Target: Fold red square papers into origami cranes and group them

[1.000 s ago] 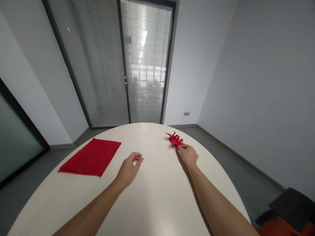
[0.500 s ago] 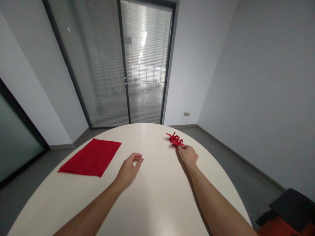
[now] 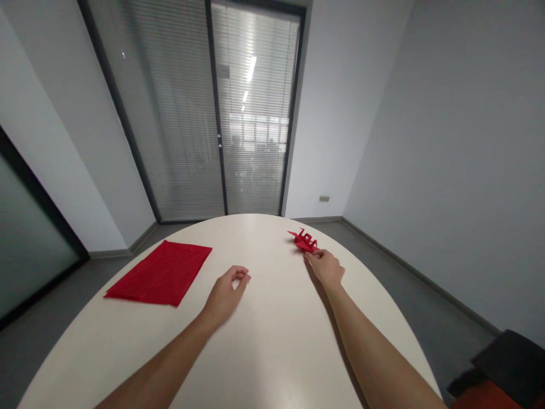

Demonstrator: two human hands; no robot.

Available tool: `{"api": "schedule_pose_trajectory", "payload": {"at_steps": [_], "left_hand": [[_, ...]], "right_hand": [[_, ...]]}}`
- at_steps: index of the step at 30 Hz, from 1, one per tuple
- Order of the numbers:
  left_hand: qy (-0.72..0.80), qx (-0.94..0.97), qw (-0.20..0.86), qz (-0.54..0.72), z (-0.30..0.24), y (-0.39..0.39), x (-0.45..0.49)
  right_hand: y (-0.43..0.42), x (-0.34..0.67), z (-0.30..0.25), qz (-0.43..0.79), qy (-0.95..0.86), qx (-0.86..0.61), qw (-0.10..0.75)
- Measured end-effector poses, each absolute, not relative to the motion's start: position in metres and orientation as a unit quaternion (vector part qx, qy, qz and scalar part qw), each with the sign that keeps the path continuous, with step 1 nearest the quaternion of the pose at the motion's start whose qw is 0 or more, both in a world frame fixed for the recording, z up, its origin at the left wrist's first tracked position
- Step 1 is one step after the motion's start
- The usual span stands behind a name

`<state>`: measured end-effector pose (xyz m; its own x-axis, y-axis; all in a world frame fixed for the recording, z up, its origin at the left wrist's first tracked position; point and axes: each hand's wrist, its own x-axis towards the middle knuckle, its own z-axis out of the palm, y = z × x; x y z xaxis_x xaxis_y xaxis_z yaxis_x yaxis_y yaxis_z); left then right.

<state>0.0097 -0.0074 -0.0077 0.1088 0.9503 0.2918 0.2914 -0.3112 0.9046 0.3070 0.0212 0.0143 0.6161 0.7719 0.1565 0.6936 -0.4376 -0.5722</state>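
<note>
Toward the far right of the round white table (image 3: 268,346) lies a small cluster of red folded paper (image 3: 304,241), with pointed tips and angular bent strips like paper cranes. My right hand (image 3: 327,267) reaches out to it, thumb and fingers pinched on its near edge. Part of that edge is hidden behind my fingers. Near the middle of the table, my left hand (image 3: 223,292) hovers low with loosely curled fingers, a gap inside the curl and nothing held. Left of it, a red square sheet (image 3: 159,272) lies flat, slightly creased, apart from both hands.
Beyond the table stands a glass partition with blinds (image 3: 255,170) in a dark frame. A grey-white wall (image 3: 447,142) runs along the right. At the lower right is a black and orange-red object (image 3: 511,363), perhaps a chair, partly cut off.
The whole view has shifted slightly to the right. Both hands keep nearly the same pose, and the red sheet and folded paper lie where they were.
</note>
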Motion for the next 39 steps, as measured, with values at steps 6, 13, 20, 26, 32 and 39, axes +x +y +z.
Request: {"api": "schedule_pose_trajectory", "payload": {"at_steps": [6,13,20,26,32,39], "left_hand": [[0.474,0.659,0.348,0.468,-0.007,-0.008,0.01],[0.479,0.683,0.299,0.463,-0.006,-0.009,0.01],[0.553,0.741,0.01,0.381,-0.002,-0.013,-0.013],[0.715,0.674,-0.068,0.17,0.005,-0.015,-0.033],[0.751,0.65,-0.067,0.09,0.009,-0.007,-0.04],[0.737,0.662,-0.096,0.097,0.007,-0.003,-0.047]], "right_hand": [[0.021,0.306,0.015,0.06,-0.437,-0.849,0.291],[0.017,0.303,0.017,0.038,-0.454,-0.86,0.229],[0.001,0.264,0.026,-0.029,-0.597,-0.792,0.125],[-0.007,0.232,0.026,-0.041,-0.705,-0.687,0.171],[0.003,0.233,0.016,0.011,-0.74,-0.632,0.231],[0.006,0.234,0.016,0.044,-0.745,-0.621,0.241]]}}
